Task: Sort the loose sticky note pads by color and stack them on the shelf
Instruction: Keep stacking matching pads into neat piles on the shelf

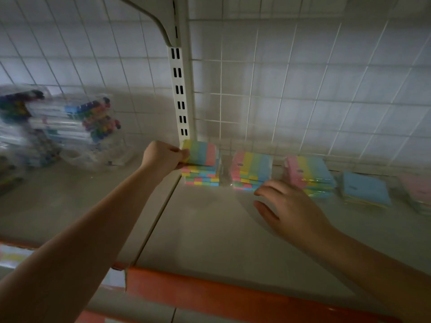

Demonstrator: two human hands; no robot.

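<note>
My left hand pinches the left edge of a striped sticky note pad, yellow, green, blue and pink, lying on top of a stack of like pads by the shelf upright. A second striped stack stands just right of it. My right hand hovers with fingers spread in front of that stack and touches nothing. Further right lie a third striped stack, a blue-topped stack and a pink-topped stack.
The pale shelf board has an orange front lip. A white slotted upright and a wire grid back panel close the rear. Bagged packs of coloured markers fill the neighbouring shelf at left.
</note>
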